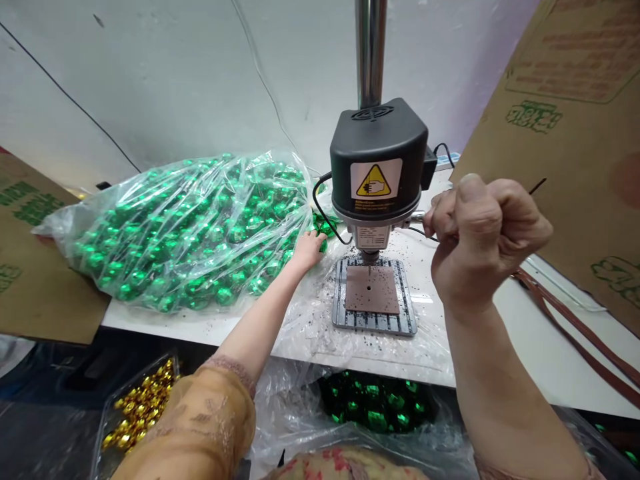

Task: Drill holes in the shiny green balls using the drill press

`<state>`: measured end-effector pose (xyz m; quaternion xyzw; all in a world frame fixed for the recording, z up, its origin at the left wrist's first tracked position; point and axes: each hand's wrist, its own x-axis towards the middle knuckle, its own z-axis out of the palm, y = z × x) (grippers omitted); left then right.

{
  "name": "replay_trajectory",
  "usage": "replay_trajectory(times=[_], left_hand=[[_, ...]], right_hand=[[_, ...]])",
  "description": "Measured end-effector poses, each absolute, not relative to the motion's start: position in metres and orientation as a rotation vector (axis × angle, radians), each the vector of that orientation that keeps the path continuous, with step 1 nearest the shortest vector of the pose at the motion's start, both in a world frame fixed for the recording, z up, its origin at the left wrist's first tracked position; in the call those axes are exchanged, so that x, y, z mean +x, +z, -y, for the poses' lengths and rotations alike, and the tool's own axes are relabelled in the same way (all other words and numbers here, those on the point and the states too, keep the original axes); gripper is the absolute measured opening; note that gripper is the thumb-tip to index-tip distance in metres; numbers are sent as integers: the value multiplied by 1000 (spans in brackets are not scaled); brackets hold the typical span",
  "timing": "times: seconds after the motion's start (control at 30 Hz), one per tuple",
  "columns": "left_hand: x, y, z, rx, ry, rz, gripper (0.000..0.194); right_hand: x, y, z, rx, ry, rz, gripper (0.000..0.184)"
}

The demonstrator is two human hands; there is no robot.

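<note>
At the mouth of a clear plastic bag (pixel 200 227) full of shiny green faceted balls, my left hand (pixel 309 249) has its fingers curled on a green ball (pixel 323 245), partly hidden by the hand. My right hand (pixel 483 233) is a fist around the feed lever (pixel 416 217) of a black bench drill press (pixel 380 160), on its right side. Below the chuck (pixel 370 255), a brown square plate (pixel 373 301) with a small dark hole lies on the slotted metal base (pixel 407 320). Nothing else lies on that plate.
Dark shavings and crumpled plastic film (pixel 310 333) surround the base on the white table (pixel 520 347). Below its front edge are more green balls (pixel 377 403) and a clear tub of gold balls (pixel 145 403). Cardboard boxes (pixel 565 167) flank both sides; brown straps (pixel 570 327) lie right.
</note>
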<state>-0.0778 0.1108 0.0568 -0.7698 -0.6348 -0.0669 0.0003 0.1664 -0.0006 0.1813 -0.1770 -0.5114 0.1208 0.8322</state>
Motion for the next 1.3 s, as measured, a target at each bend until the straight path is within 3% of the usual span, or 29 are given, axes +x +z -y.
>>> replay_trajectory(times=[0.07,0.3,0.43,0.63,1.07,1.3], left_hand=[[-83,58,-101,-2395,-597,1987,45],[-70,70,-39,-2258,-2533,2008,45],[-47,64,-8,-2230,-3071,2289,45],[-25,31,2,-2205,-2860,2380,59],[-7,6,-3,-2509,-2438,2156,57],[-10,3,-4,-2636,-2139,2086,62]], right_hand=[[166,181,0,-367,250,1085,45],[165,179,-2,-371,237,1058,46],[164,181,-2,-362,213,1056,45],[164,182,0,-499,188,1097,50],[166,172,-7,-653,125,1153,45],[163,178,-2,-580,171,1087,53]])
